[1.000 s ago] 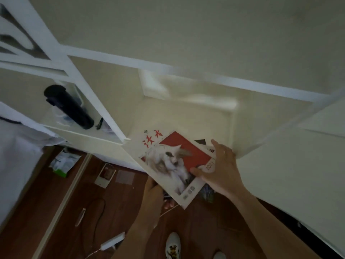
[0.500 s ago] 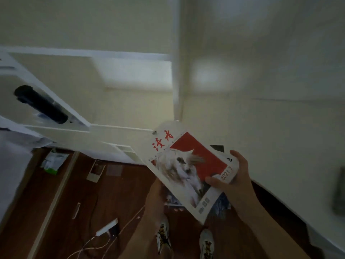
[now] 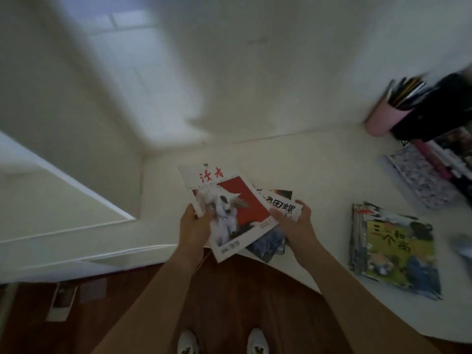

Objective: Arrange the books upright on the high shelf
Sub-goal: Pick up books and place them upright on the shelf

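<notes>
I hold a fanned bunch of thin books over the near edge of a white desk point(image 3: 319, 175). The top one is a magazine point(image 3: 224, 208) with a white dog on a red cover. My left hand point(image 3: 195, 229) grips its lower left edge. My right hand point(image 3: 293, 221) holds the books beneath, among them a white-covered book point(image 3: 282, 206) with black characters and a blue-covered book point(image 3: 268, 245). A second stack of picture books point(image 3: 393, 251) lies flat on the desk to the right. No high shelf is in sight.
A pink pen cup point(image 3: 383, 116) and a dark object point(image 3: 439, 111) stand at the desk's far right, with patterned notebooks point(image 3: 424, 180) lying below them. White shelf panels point(image 3: 63, 200) run along the left. Dark wood floor and my white shoes point(image 3: 256, 342) show below.
The view has swung right and down, from the shelf unit to the desk. The bunch has come down over the desk edge and fanned out, showing the books under the magazine.
</notes>
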